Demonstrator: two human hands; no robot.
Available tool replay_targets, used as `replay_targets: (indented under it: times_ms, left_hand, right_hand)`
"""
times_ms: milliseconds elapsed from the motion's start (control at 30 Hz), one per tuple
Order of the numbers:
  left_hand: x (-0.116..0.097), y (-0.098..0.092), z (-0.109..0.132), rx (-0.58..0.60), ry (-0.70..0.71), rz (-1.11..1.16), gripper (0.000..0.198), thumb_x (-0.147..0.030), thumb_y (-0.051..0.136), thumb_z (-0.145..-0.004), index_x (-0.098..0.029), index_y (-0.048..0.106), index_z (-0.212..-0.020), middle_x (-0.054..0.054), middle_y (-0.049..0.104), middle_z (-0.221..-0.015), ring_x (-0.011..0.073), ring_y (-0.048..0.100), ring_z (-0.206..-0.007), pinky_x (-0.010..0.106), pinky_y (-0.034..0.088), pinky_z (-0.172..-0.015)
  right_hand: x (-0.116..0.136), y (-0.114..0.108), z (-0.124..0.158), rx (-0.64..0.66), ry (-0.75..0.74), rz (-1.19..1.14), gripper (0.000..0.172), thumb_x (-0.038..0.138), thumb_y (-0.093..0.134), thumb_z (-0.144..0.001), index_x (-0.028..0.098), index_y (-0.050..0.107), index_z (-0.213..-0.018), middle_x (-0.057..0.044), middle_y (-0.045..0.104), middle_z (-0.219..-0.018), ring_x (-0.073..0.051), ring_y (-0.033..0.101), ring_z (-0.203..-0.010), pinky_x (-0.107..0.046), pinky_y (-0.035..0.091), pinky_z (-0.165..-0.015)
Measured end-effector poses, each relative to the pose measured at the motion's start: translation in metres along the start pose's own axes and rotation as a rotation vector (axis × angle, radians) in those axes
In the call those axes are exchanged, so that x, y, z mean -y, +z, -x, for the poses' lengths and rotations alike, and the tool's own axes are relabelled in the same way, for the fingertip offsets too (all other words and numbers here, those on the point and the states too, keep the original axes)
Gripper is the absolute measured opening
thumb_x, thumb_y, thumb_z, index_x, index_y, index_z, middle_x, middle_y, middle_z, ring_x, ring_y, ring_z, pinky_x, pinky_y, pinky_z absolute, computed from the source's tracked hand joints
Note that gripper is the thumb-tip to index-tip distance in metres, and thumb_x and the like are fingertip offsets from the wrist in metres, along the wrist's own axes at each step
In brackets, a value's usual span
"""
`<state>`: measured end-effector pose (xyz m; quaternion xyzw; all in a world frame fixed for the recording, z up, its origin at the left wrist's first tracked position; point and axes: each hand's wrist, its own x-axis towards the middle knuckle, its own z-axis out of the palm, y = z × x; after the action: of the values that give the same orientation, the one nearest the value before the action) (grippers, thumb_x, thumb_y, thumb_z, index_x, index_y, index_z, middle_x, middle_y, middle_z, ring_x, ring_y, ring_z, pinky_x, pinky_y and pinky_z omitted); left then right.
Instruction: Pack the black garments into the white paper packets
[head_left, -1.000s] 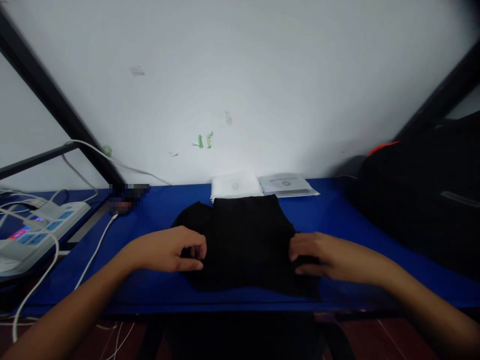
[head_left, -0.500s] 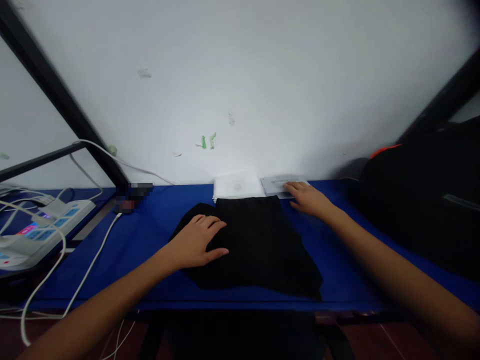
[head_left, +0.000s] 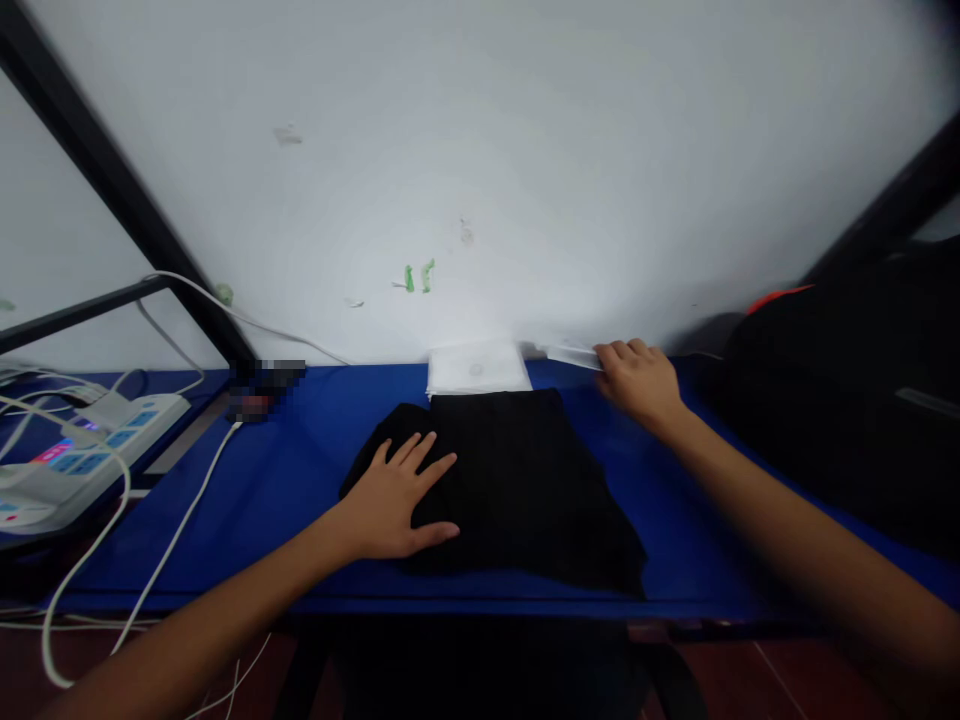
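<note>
A folded black garment (head_left: 517, 490) lies on the blue table top (head_left: 300, 470). My left hand (head_left: 397, 495) rests flat on the garment's left part, fingers spread. My right hand (head_left: 637, 380) is at the back of the table near the wall, fingers closed on the edge of a thin clear plastic bag (head_left: 574, 355), which is lifted off the table. A white flat packet (head_left: 476, 368) lies just behind the garment against the wall.
A large black bag (head_left: 855, 400) fills the right side of the table. A white power strip (head_left: 82, 460) with several cables sits at the left, and a white cable (head_left: 187, 520) runs down over the table's front edge. Black frame bars stand at both sides.
My right hand left the garment's right edge, reached back to the plastic bag by the wall, then gripped and lifted it. My left hand opened and flattened onto the garment.
</note>
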<state>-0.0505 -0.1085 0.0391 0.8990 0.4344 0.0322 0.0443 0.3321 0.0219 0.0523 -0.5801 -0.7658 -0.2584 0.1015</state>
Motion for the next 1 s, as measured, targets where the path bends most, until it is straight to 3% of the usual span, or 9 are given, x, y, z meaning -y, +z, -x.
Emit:
replay_targets:
  times_ms: [100,200,300,367,467,567,733,900,1000]
  left_hand:
    - [0.004,-0.007,-0.008,-0.047,-0.022,0.034,0.085,-0.076,0.048,-0.084,-0.024,0.030,-0.149,0.018,0.031,-0.155,0.0387,0.032,-0.140,0.058,0.026,-0.112]
    - [0.013,-0.015,-0.020,-0.128,-0.063,0.074,0.078,-0.071,0.050,-0.086,-0.020,0.036,-0.144,0.018,0.038,-0.149,0.0360,0.037,-0.136,0.054,0.030,-0.111]
    - [0.028,-0.019,-0.032,-0.140,-0.031,0.151,0.064,-0.059,0.053,-0.089,-0.021,0.040,-0.139,0.016,0.045,-0.141,0.0319,0.047,-0.127,0.048,0.038,-0.107]
    - [0.039,-0.019,-0.037,-0.127,-0.018,0.197,0.050,-0.048,0.051,-0.093,-0.021,0.042,-0.134,0.014,0.049,-0.134,0.0279,0.054,-0.119,0.044,0.044,-0.102]
    - [0.051,-0.019,-0.041,-0.141,-0.030,0.199,0.040,-0.039,0.046,-0.094,-0.020,0.046,-0.129,0.013,0.051,-0.130,0.0254,0.057,-0.114,0.042,0.047,-0.098]
    - [0.054,-0.018,-0.038,-0.178,-0.037,0.110,0.044,-0.043,0.049,-0.093,-0.020,0.046,-0.131,0.014,0.050,-0.136,0.0278,0.052,-0.123,0.044,0.043,-0.103]
    - [0.055,-0.004,-0.027,-0.099,-0.080,-0.038,0.079,-0.066,0.045,-0.090,-0.020,0.026,-0.151,0.016,0.029,-0.157,0.0366,0.029,-0.142,0.055,0.023,-0.114]
    - [0.049,-0.006,-0.020,-0.030,-0.063,0.000,0.095,-0.072,0.046,-0.086,-0.020,0.008,-0.155,0.018,0.021,-0.159,0.0432,0.023,-0.144,0.062,0.019,-0.113]
    - [0.030,-0.024,-0.023,-0.157,0.009,0.101,0.097,-0.071,0.055,-0.082,-0.022,0.013,-0.154,0.018,0.028,-0.157,0.0412,0.034,-0.139,0.058,0.032,-0.109]
  right_hand:
    - [0.032,-0.042,0.007,-0.112,-0.122,-0.026,0.036,0.020,0.043,-0.090,0.013,0.056,-0.123,-0.019,0.064,-0.110,-0.035,0.051,-0.099,-0.043,0.036,-0.075]
    - [0.077,-0.073,0.018,-0.112,-0.294,-0.070,0.039,0.017,0.039,-0.093,0.017,0.051,-0.131,-0.015,0.064,-0.116,-0.033,0.052,-0.097,-0.043,0.037,-0.074]
    - [0.114,-0.079,0.030,-0.053,-0.441,-0.131,0.041,0.011,0.036,-0.094,0.017,0.051,-0.131,-0.014,0.065,-0.114,-0.030,0.054,-0.097,-0.040,0.039,-0.075]
    - [0.125,-0.073,0.038,0.007,-0.517,-0.163,0.041,0.011,0.041,-0.092,0.015,0.051,-0.131,-0.015,0.065,-0.115,-0.029,0.056,-0.098,-0.039,0.041,-0.076]
    - [0.119,-0.062,0.048,0.065,-0.557,-0.202,0.049,0.017,0.053,-0.085,0.014,0.047,-0.134,-0.017,0.061,-0.124,-0.030,0.057,-0.103,-0.039,0.044,-0.080]
    - [0.095,-0.056,0.057,0.064,-0.506,-0.210,0.060,0.023,0.060,-0.079,0.016,0.043,-0.136,-0.017,0.057,-0.130,-0.032,0.056,-0.108,-0.041,0.046,-0.085]
    - [0.058,-0.043,0.073,0.045,-0.438,-0.203,0.040,0.017,0.055,-0.083,0.011,0.053,-0.122,-0.018,0.062,-0.119,-0.030,0.062,-0.098,-0.040,0.051,-0.077]
    - [0.054,-0.041,0.077,-0.177,-0.482,-0.295,0.020,0.016,0.042,-0.095,0.014,0.058,-0.107,-0.011,0.067,-0.093,-0.021,0.064,-0.080,-0.032,0.053,-0.062]
    - [0.061,-0.054,0.068,-0.324,-0.446,-0.423,0.014,0.018,0.046,-0.097,0.016,0.059,-0.101,-0.009,0.065,-0.088,-0.018,0.063,-0.073,-0.029,0.051,-0.057]
